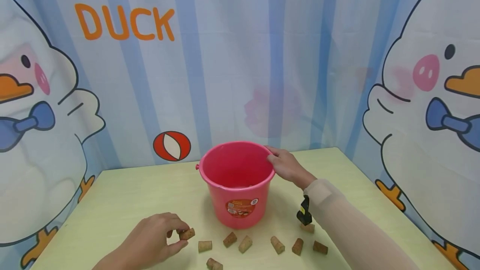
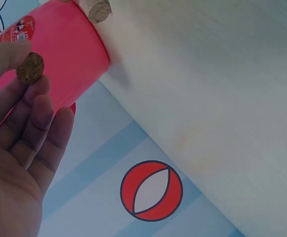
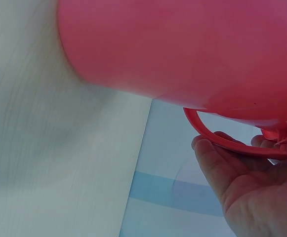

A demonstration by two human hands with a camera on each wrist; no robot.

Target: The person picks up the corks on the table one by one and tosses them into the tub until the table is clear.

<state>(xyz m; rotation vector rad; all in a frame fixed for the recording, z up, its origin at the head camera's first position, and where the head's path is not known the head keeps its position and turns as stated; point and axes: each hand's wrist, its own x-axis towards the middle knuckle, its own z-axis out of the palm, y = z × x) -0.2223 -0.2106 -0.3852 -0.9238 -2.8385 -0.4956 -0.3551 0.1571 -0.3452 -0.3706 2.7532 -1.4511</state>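
Observation:
My left hand (image 1: 151, 236) pinches a wine cork (image 1: 187, 233) between thumb and fingers, low at the left of the bucket. In the left wrist view the cork's round end (image 2: 30, 68) faces the camera. A pink plastic bucket (image 1: 240, 207) with a red oval label stands upright on the table. At its right rim, my right hand (image 1: 288, 166) grips the bucket. The right wrist view has the fingers around the bucket's curved handle (image 3: 217, 139), which hangs down along the side. Most of the bucket's floor is hidden behind its front wall.
Several loose corks lie in front of the bucket, among them a pale cork (image 1: 205, 246) near my left hand and a dark cork (image 1: 320, 248) at the right. The pale yellow table (image 1: 150, 191) ends at a duck-printed curtain (image 1: 225, 74) behind and at both sides.

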